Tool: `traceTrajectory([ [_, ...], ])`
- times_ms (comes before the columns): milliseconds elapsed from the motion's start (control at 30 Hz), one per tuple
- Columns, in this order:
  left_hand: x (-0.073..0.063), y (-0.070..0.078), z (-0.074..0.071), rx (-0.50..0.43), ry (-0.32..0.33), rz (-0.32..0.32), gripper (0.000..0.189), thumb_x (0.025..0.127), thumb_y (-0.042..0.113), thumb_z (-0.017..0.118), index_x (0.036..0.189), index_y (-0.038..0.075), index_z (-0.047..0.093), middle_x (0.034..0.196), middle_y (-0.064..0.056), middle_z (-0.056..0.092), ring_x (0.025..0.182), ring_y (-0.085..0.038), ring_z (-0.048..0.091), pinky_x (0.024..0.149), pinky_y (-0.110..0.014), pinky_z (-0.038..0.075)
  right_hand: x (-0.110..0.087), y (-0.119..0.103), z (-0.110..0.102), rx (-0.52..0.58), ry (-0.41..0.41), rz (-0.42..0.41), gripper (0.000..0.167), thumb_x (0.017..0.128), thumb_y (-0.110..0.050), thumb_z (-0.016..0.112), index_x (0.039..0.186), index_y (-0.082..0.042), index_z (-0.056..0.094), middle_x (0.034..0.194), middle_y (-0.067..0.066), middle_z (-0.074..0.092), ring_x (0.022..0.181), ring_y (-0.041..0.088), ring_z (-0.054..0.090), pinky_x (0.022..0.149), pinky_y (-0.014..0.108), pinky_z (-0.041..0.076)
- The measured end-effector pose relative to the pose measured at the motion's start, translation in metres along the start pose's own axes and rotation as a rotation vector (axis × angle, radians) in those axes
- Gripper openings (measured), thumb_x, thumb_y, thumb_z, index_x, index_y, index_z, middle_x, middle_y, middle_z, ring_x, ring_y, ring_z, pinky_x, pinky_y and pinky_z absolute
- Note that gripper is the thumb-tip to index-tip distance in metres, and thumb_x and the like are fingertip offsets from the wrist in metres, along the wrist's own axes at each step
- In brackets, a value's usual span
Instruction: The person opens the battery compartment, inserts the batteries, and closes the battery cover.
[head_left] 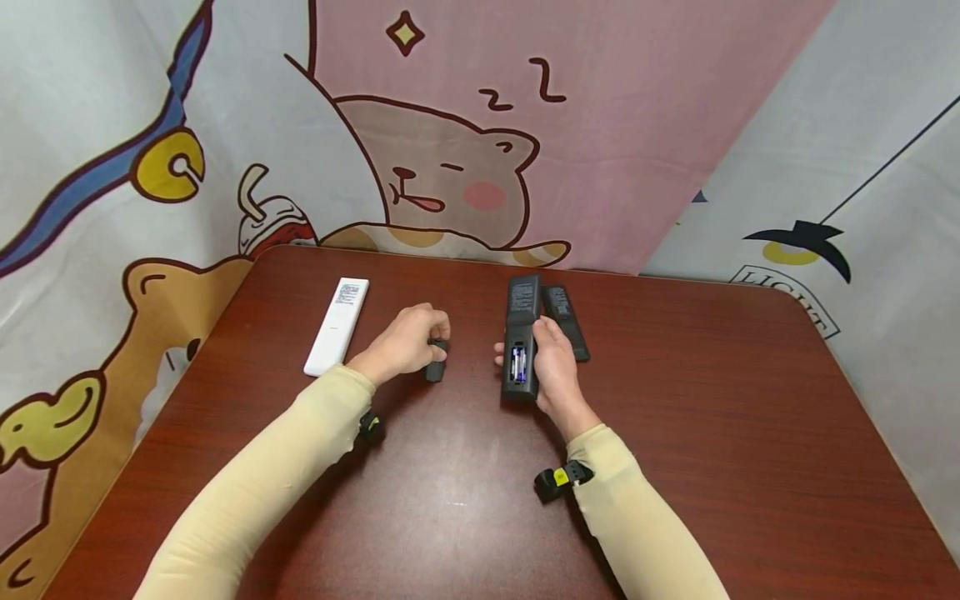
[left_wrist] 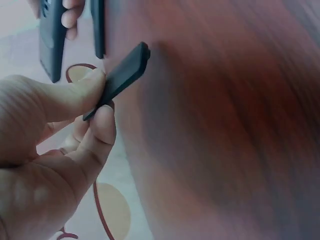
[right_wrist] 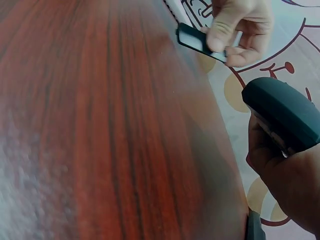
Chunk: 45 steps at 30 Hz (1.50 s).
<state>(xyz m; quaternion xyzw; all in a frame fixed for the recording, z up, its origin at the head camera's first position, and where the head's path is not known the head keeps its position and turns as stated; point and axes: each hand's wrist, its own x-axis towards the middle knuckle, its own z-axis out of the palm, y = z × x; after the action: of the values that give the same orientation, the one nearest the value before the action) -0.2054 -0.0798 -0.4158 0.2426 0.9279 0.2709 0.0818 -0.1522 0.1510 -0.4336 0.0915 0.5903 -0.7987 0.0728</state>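
Observation:
My right hand (head_left: 557,367) grips a black remote control (head_left: 522,304), its back turned up and its battery compartment uncovered. Inside that compartment lie batteries (head_left: 518,364) with blue-purple wrapping. Between thumb and fingers my left hand (head_left: 408,342) pinches a small black battery cover (left_wrist: 125,72), held apart from the remote, to its left. The right wrist view shows the same cover (right_wrist: 195,39) in the left hand, and the rounded end of the gripped remote (right_wrist: 282,110).
A white remote control (head_left: 337,327) lies at the left of the brown table (head_left: 697,433). A second black remote control (head_left: 567,323) lies on the table just behind and right of the held one. A cartoon-printed curtain (head_left: 630,125) hangs along the table's back edge.

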Motion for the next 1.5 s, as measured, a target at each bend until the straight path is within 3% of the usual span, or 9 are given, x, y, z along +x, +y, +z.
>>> traceTrajectory([
  [267,-0.003,0.024,-0.004,-0.101,0.096,0.097,0.019,0.083,0.002,0.084,0.097,0.003,0.071,0.094,-0.009,0.062,0.090,-0.025,0.063,0.080,-0.038,0.054,0.000,0.002,0.003,-0.002,-0.011,-0.013,0.041,0.115,-0.029,0.025,0.148,-0.009,0.036,0.134,0.035,0.052,0.094,0.032,0.074,0.084,0.050,0.061],
  [567,-0.001,0.043,-0.002,-0.245,0.157,0.120,0.022,0.083,0.004,0.086,0.101,0.004,0.073,0.093,-0.006,0.060,0.086,-0.021,0.061,0.076,-0.034,0.053,0.001,0.004,0.006,0.036,-0.011,-0.008,0.039,0.114,-0.028,0.024,0.144,-0.007,0.037,0.127,0.040,0.055,0.089,0.032,0.074,0.081,0.050,0.061],
  [667,0.000,0.049,-0.001,-0.274,0.171,0.131,0.023,0.082,0.004,0.087,0.100,0.005,0.073,0.093,-0.006,0.060,0.085,-0.020,0.061,0.076,-0.032,0.055,0.002,0.005,0.008,0.033,0.011,-0.012,0.039,0.114,-0.027,0.026,0.143,-0.006,0.040,0.115,0.033,0.062,0.084,0.027,0.072,0.076,0.044,0.061],
  [867,0.001,0.058,0.002,-0.331,0.183,0.169,0.023,0.080,0.002,0.088,0.097,0.004,0.072,0.092,-0.007,0.060,0.082,-0.018,0.062,0.075,-0.027,0.055,0.001,0.007,0.010,0.005,0.036,-0.050,0.038,0.113,-0.025,0.029,0.138,-0.003,0.047,0.108,0.009,0.061,0.087,0.013,0.067,0.073,0.030,0.058],
  [1133,0.002,0.066,0.008,-0.371,0.177,0.198,0.022,0.081,0.002,0.087,0.098,0.003,0.072,0.092,-0.008,0.059,0.081,-0.017,0.062,0.073,-0.024,0.055,0.001,0.007,0.012,0.035,0.000,-0.062,0.037,0.114,-0.026,0.027,0.137,-0.002,0.045,0.111,0.011,0.060,0.085,0.015,0.068,0.072,0.032,0.059],
  [1500,0.003,0.067,0.018,-0.372,0.174,0.210,0.022,0.084,0.006,0.086,0.102,0.005,0.072,0.096,-0.006,0.060,0.084,-0.017,0.063,0.075,-0.025,0.055,0.000,0.003,0.015,0.020,-0.011,-0.061,0.039,0.114,-0.028,0.028,0.139,-0.004,0.045,0.112,0.009,0.057,0.084,0.012,0.062,0.071,0.025,0.054],
])
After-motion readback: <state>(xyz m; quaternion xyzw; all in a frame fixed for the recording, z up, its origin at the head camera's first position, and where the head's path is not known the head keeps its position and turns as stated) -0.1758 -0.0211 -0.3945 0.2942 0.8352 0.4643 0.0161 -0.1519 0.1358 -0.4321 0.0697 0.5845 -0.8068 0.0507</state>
